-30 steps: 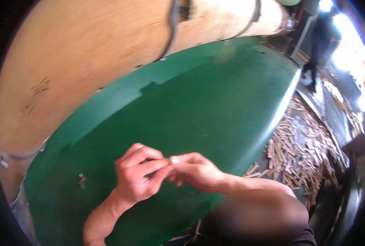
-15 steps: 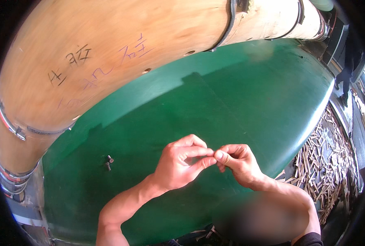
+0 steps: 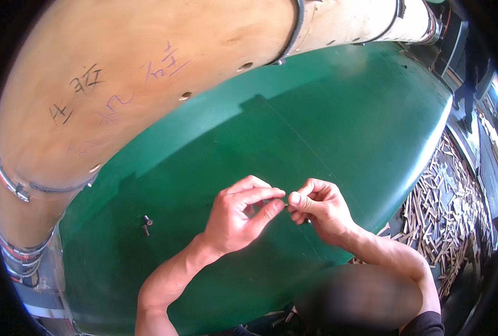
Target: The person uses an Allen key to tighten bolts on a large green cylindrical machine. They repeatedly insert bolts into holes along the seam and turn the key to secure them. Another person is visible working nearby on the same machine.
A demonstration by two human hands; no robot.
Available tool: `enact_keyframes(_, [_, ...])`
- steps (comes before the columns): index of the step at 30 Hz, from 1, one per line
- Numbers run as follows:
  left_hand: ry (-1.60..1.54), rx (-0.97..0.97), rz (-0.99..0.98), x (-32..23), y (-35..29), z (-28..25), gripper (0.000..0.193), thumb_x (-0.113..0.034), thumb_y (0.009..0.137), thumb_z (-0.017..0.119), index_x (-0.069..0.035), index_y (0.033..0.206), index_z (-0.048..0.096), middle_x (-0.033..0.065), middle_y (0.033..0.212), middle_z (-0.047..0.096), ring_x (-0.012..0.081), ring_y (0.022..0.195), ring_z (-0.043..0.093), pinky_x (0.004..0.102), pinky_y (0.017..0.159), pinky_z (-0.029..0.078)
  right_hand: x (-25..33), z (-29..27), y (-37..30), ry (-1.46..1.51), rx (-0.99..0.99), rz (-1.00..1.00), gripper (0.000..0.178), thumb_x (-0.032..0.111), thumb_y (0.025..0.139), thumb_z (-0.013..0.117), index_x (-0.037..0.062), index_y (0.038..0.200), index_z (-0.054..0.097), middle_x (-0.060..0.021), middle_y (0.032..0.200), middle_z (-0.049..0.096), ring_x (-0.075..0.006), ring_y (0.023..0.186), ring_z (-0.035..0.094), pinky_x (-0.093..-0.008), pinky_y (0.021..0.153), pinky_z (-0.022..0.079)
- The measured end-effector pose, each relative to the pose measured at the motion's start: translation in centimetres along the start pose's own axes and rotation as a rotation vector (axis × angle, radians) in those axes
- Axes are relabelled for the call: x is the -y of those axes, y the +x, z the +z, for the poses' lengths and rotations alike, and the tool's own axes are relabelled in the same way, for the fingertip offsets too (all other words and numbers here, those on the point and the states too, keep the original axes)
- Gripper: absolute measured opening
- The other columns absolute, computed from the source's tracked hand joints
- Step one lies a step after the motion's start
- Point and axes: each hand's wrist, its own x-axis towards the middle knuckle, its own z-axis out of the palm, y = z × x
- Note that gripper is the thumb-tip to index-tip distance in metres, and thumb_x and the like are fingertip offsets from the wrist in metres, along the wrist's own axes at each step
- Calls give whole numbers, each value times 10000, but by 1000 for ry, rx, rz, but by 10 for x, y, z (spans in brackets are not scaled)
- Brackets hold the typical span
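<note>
Hands: both bare, brought together fingertip to fingertip above the green bench (image 3: 327, 129), near its front edge.
Left hand (image 3: 240, 215): forearm comes up from the lower edge; the forefinger and thumb are pressed toward each other at the tip, the other fingers curled behind them.
Right hand (image 3: 319, 208): forearm comes in from the lower right; the thumb lies over the bent forefinger, the rest of the fingers folded into the palm.
Small part (image 3: 286, 205): a tiny dark piece shows just where the two sets of fingertips meet; it is pinched between them, but it is too small to tell what it is or which hand bears most of it.
Bench: a broad, smooth green surface with a curved outer edge, lit by sun, with a faint seam running across it.
Screws (image 3: 146, 224): two small dark fasteners lie together on the bench, well to the left of the left hand, untouched.
Drum (image 3: 148, 73): a large pale wooden cylinder lies along the far side of the bench, bound by metal bands, with handwritten marks and a few round holes in its side.
Wood scraps (image 3: 450, 207): a heap of thin pale sticks covers the floor beyond the bench's right edge.
</note>
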Motion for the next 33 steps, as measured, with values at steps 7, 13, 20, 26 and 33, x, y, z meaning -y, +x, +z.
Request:
enact_keyframes(7, [6, -21, -21, 8, 2, 1, 139, -137, 909, 746, -42, 1010, 759, 58, 933, 697, 97, 721, 617, 233, 591, 478, 0, -10, 7, -2, 14, -19, 154, 164, 934, 738, 27, 979, 682, -98, 934, 743, -139, 771, 694, -269, 680, 568])
enact_keyframes(13, [-19, -38, -6, 5, -2, 6, 134, -136, 911, 740, -38, 1001, 755, 59, 924, 701, 116, 740, 629, 248, 593, 479, -12, -17, 5, 11, 62, -87, 187, 81, 968, 668, -7, 1133, 680, -121, 1040, 739, -164, 844, 702, -299, 755, 585])
enact_keyframes(20, [-32, -34, 12, 6, 4, 5, 99, -125, 906, 721, -48, 960, 753, 54, 913, 694, 112, 750, 620, 247, 623, 472, 6, -19, -1, -252, 104, -87, 305, 138, 1023, 580, -32, 1271, 630, -79, 1000, 710, -142, 859, 679, -295, 805, 573])
enact_keyframes(26, [248, 8, 162, 4, 6, -13, 100, -65, 948, 630, 2, 970, 701, 53, 934, 617, 124, 819, 568, 249, 701, 456, 56, -73, -54, -517, -6, -40, 285, 247, 938, 740, -24, 1021, 716, -82, 834, 730, -123, 748, 696, -261, 686, 582])
enact_keyframes(33, [276, 75, 41, 31, -12, -35, 144, -62, 1010, 558, 40, 1064, 645, 81, 1083, 582, 158, 990, 553, 266, 854, 441, 65, -225, -293, -1532, -565, -45, 175, 38, 884, 653, 28, 1051, 705, -99, 929, 678, -215, 835, 677, -347, 743, 534])
